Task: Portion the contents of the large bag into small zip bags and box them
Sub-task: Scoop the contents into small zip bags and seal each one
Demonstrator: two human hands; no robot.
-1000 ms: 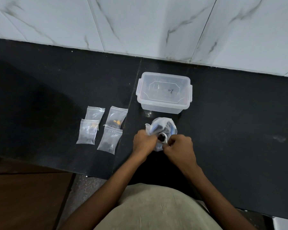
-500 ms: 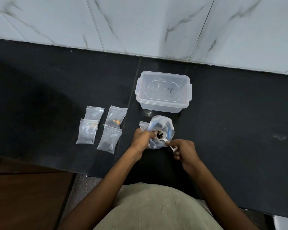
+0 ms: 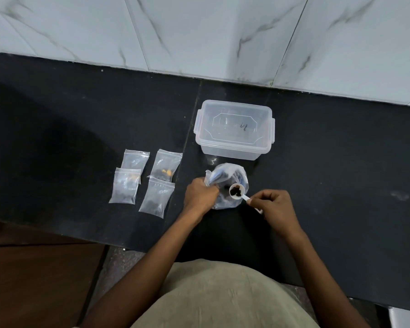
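Clear large bag (image 3: 225, 183) gripped at mouth by left hand (image 3: 199, 197); right hand (image 3: 273, 205) pinches white scoop (image 3: 237, 194), dark contents heaped, over bag.

The black counter (image 3: 57, 114) bears a lidded clear box (image 3: 234, 133), four small zip bags (image 3: 147, 183) and the large bag (image 3: 225, 185).

Your large bag (image 3: 225, 183) stood open, white scoop (image 3: 236, 192) heaped dark, four small zip bags (image 3: 161, 165) flat left, lidded clear box (image 3: 234, 133) behind.
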